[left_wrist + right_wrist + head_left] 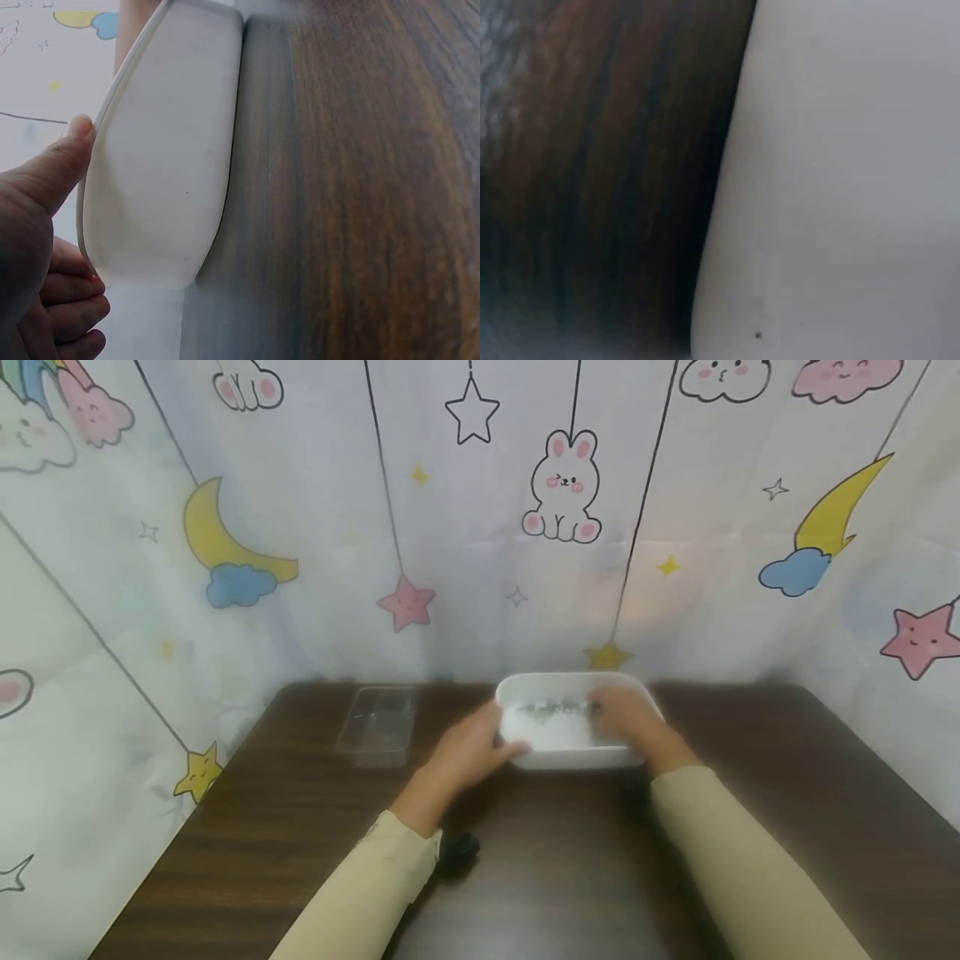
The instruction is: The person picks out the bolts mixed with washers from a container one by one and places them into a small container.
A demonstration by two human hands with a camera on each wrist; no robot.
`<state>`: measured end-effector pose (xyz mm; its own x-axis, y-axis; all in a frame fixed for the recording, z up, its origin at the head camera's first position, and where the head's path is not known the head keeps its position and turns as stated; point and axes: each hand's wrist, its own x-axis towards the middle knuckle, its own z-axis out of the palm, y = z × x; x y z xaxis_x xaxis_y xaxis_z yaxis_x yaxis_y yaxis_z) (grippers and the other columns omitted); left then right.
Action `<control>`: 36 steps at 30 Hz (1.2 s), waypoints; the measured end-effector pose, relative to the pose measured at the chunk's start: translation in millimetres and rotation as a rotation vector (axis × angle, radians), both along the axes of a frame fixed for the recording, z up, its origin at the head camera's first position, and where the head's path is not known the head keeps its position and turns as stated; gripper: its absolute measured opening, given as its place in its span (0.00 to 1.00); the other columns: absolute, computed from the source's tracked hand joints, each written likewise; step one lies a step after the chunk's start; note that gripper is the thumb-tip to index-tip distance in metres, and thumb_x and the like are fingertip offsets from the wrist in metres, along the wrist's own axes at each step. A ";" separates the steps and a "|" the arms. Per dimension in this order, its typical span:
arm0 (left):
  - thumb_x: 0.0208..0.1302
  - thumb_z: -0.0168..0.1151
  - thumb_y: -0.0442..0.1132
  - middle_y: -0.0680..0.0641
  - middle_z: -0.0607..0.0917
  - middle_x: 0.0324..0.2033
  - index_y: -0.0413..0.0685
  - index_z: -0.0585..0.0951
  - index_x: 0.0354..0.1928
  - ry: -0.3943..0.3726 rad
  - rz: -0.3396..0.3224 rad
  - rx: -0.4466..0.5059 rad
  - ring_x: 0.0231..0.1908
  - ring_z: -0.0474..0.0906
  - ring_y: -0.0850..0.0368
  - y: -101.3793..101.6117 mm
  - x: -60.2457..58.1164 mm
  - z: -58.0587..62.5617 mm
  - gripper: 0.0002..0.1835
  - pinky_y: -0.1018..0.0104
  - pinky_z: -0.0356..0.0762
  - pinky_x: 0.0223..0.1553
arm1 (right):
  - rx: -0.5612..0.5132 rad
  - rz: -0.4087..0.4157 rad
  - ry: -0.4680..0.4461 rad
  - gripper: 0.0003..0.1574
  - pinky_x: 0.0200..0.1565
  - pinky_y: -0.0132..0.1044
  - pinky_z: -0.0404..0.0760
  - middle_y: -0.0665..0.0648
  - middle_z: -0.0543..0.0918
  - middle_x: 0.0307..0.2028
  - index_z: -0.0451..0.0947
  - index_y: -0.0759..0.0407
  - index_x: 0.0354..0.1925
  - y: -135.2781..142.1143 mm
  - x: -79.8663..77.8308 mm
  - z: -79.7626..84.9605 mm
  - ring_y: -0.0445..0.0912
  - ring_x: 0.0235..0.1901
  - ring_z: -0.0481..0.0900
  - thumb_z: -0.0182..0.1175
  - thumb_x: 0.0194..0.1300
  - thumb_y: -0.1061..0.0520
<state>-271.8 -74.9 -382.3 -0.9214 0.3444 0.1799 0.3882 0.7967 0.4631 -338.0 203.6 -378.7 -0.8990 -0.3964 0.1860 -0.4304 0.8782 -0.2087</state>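
Note:
A white oval-cornered tub (577, 760) stands on the brown table, its long side facing me. My left hand (471, 745) holds its left end, and in the left wrist view the thumb (79, 131) lies at the rim with the other fingers bent around the end. Inside the tub is a blurred band of greenish-grey, glinting bits (551, 708). My right hand (624, 717) reaches over the right rim into the tub, fingers downward beside those bits. Its fingertips are blurred, and I cannot tell whether they pinch anything. The right wrist view shows only the tub's outer wall (840, 187) and tabletop.
A clear plastic box (377, 722) stands on the table (247, 827) left of the tub. Behind the table's back edge hangs a white curtain (322, 485) printed with stars, moons and rabbits. Dark wrist devices, such as one (457, 853) by the left sleeve, sit under the forearms.

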 end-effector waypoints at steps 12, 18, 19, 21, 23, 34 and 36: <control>0.59 0.64 0.65 0.50 0.80 0.51 0.51 0.68 0.63 0.010 -0.005 0.000 0.44 0.77 0.56 -0.2 0.2 0.7 0.37 0.56 0.80 0.52 | 0.028 0.052 -0.009 0.09 0.36 0.46 0.78 0.54 0.79 0.26 0.78 0.57 0.23 -1.3 -1.6 -4.3 0.49 0.29 0.75 0.59 0.48 0.70; 0.59 0.64 0.64 0.49 0.80 0.52 0.51 0.68 0.63 0.005 -0.004 0.004 0.46 0.77 0.56 0.2 1.3 1.0 0.37 0.56 0.80 0.53 | 0.042 0.069 -0.019 0.12 0.33 0.43 0.77 0.52 0.79 0.23 0.77 0.54 0.18 -0.8 -1.8 -4.7 0.47 0.25 0.73 0.58 0.43 0.71; 0.59 0.64 0.64 0.49 0.80 0.52 0.51 0.68 0.63 0.006 -0.006 0.007 0.46 0.77 0.55 0.1 1.3 0.8 0.37 0.55 0.80 0.53 | 0.043 0.066 -0.023 0.12 0.34 0.43 0.77 0.52 0.79 0.23 0.77 0.54 0.18 -0.9 -1.9 -5.0 0.48 0.26 0.74 0.58 0.43 0.71; 0.59 0.65 0.64 0.48 0.80 0.53 0.51 0.68 0.64 0.008 -0.008 0.011 0.46 0.78 0.55 -0.2 1.2 0.5 0.37 0.55 0.80 0.53 | 0.039 0.065 -0.028 0.11 0.38 0.45 0.79 0.53 0.82 0.26 0.80 0.55 0.21 -0.9 -1.4 -5.1 0.50 0.29 0.77 0.59 0.43 0.71; 0.59 0.64 0.64 0.48 0.80 0.53 0.51 0.68 0.64 0.007 -0.009 0.010 0.47 0.78 0.55 -0.2 1.2 0.5 0.38 0.55 0.80 0.54 | 0.033 0.066 -0.028 0.11 0.43 0.49 0.81 0.57 0.85 0.30 0.84 0.58 0.26 -0.7 -0.7 -4.9 0.53 0.34 0.80 0.60 0.44 0.71; 0.60 0.64 0.65 0.49 0.79 0.54 0.52 0.67 0.64 0.000 -0.004 -0.002 0.46 0.76 0.56 0.0 0.2 -0.4 0.38 0.56 0.80 0.54 | 0.057 0.069 -0.052 0.14 0.51 0.53 0.80 0.61 0.86 0.37 0.85 0.64 0.37 -4.4 -1.2 -3.1 0.57 0.41 0.82 0.60 0.49 0.68; 0.60 0.63 0.65 0.49 0.79 0.55 0.52 0.68 0.63 0.000 -0.004 -0.005 0.46 0.76 0.56 -0.3 0.0 -0.2 0.37 0.56 0.80 0.54 | 0.053 0.052 -0.057 0.15 0.52 0.53 0.80 0.61 0.86 0.38 0.85 0.64 0.39 -4.3 -1.9 -3.3 0.58 0.43 0.82 0.61 0.49 0.67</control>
<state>-271.8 -75.3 -382.4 -0.9200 0.3494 0.1778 0.3916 0.7974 0.4592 -339.9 199.3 -382.0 -0.8854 -0.4510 0.1123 -0.4646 0.8653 -0.1883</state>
